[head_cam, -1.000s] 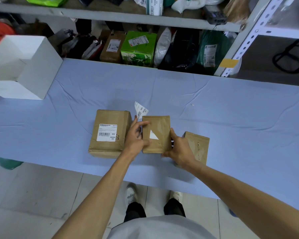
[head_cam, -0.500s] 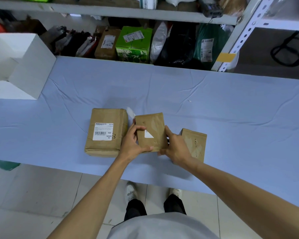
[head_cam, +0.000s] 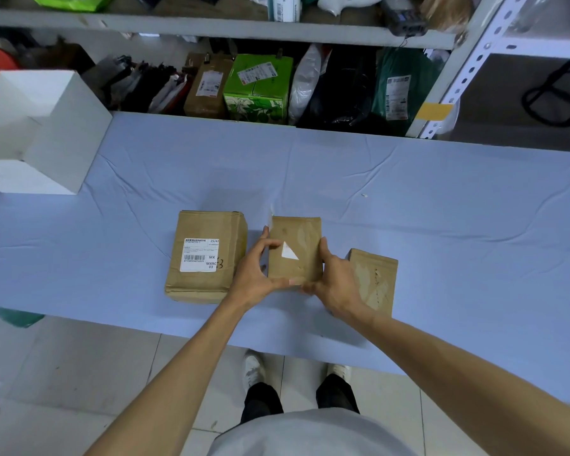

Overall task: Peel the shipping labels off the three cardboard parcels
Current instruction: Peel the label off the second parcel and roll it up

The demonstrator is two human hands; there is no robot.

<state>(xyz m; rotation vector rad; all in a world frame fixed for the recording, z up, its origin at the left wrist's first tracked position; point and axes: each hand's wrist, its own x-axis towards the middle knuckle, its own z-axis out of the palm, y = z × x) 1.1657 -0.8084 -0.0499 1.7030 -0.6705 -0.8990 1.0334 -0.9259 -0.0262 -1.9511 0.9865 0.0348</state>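
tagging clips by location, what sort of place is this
Likely a parcel depot or stockroom: metal shelving packed with labelled boxes and mailer bags, plus cardboard parcels being handled at a cloth-covered table.

Three on the worktop (head_cam: 441,209): middle parcel (head_cam: 301,238), larger parcel (head_cam: 208,284) at its 9 o'clock, third parcel (head_cam: 374,278) at 4 o'clock.

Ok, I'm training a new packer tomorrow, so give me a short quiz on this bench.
1. True or false: the left parcel carries a whole shipping label.
2. Which parcel do the left hand and right hand hold? A) left B) middle C) right
3. What shape is the white scrap on the middle parcel?
Key: 1 true; 2 B; 3 triangle.
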